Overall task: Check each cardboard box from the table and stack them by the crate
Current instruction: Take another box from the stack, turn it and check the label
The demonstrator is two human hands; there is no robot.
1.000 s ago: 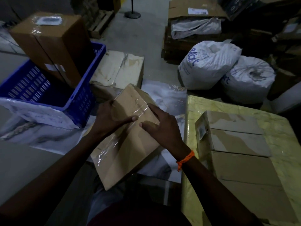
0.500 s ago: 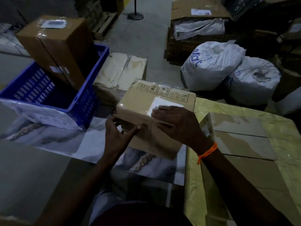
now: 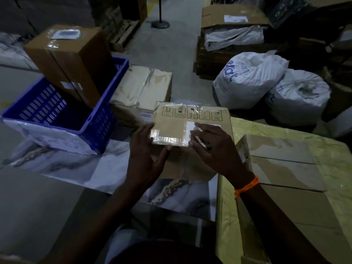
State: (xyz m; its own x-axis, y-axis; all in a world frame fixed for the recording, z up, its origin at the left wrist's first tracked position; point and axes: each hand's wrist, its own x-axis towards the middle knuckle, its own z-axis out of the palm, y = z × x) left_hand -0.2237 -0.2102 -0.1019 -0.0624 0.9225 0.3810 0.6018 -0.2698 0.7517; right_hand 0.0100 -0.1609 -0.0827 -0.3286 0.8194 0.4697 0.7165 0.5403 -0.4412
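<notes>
- One view only: a head-worn wide-angle camera, looking forward and steeply down from above the person's chest.
- Both forearms enter from the bottom edge; the left hand (image 3: 146,155) and right hand (image 3: 215,149) sit near frame centre, close to the lens, on a box (image 3: 190,126).
- The near field takes the lower half: the table (image 3: 331,161) at right, the crate (image 3: 99,126) at left.
- The far field takes the upper part: the floor (image 3: 171,44) runs away from the camera, with sacks (image 3: 251,77) at upper right.
- Straight edges bow near the frame borders, from the wide lens.
- No second view exists, so no overlap applies.
</notes>
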